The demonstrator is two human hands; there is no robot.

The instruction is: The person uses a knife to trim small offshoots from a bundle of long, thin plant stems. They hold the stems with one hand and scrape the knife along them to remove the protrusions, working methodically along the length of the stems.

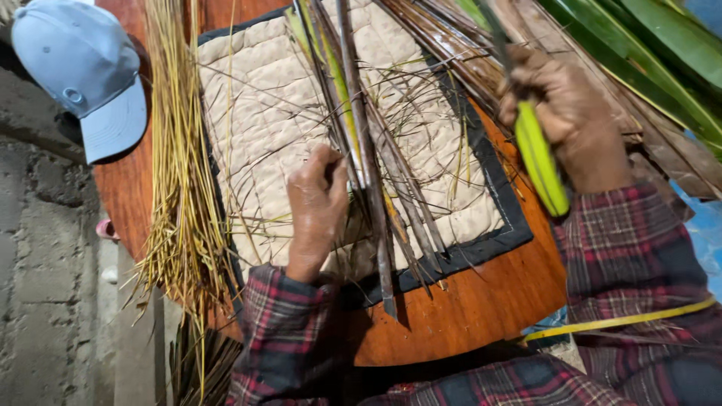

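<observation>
Meanwhile, left hand (316,207) pinches dark leaf strips (376,188) on quilted mat (256,98); right hand (568,113) clamped on yellow-green knife handle (540,158).

Light blue cap (83,71) at top left, lying partly on the edge of the round wooden table (466,316). Bundle of thin yellow straws (177,173) runs lengthwise beside the mat's left edge, ends hanging off the table. Beige quilted mat with dark border (256,113) covers the table middle. Grey concrete floor (45,263) on the left. Blue sheet (703,225) at right edge.
</observation>
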